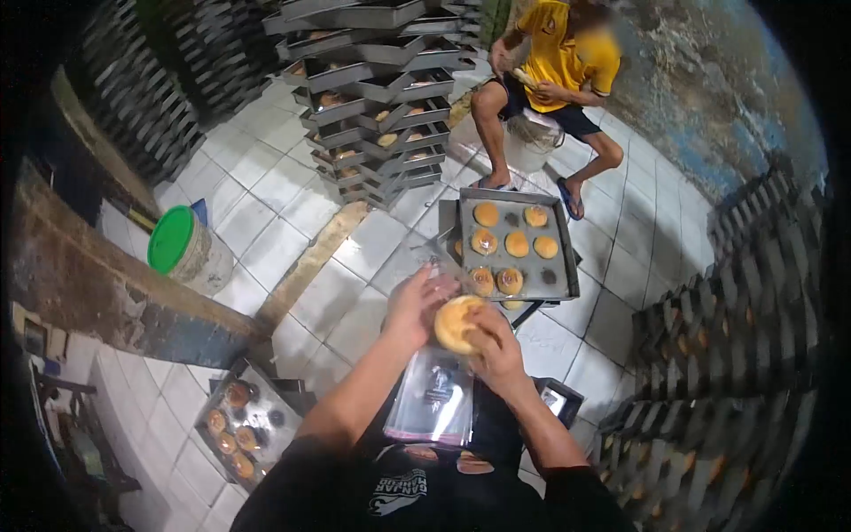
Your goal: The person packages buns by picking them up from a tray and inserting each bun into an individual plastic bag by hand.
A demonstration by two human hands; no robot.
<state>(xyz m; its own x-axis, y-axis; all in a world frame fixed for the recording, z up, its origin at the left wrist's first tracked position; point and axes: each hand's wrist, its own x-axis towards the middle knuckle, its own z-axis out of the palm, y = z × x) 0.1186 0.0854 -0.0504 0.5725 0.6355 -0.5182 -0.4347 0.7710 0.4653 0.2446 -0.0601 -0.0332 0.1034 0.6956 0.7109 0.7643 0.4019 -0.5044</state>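
My right hand (496, 348) grips a round golden bun (456, 325) in front of my lap. Close beside it is my left hand (418, 306), its fingers holding a thin clear plastic bag (427, 257) that is hard to make out. The bun appears to be outside the bag, near its edge. A pile of flat clear bags with dark print (433, 403) lies on my lap below both hands. Just beyond them, a metal tray (574, 266) carries several buns, such as a plain bun (517, 245) and others that look wrapped.
Ahead, a seated person in a yellow shirt (551, 49) holds something pale. Tall stacks of trays stand at the centre back (372, 106) and right (709, 390). A bucket with a green lid (171, 239) is at left. Another tray of buns (266, 408) sits lower left.
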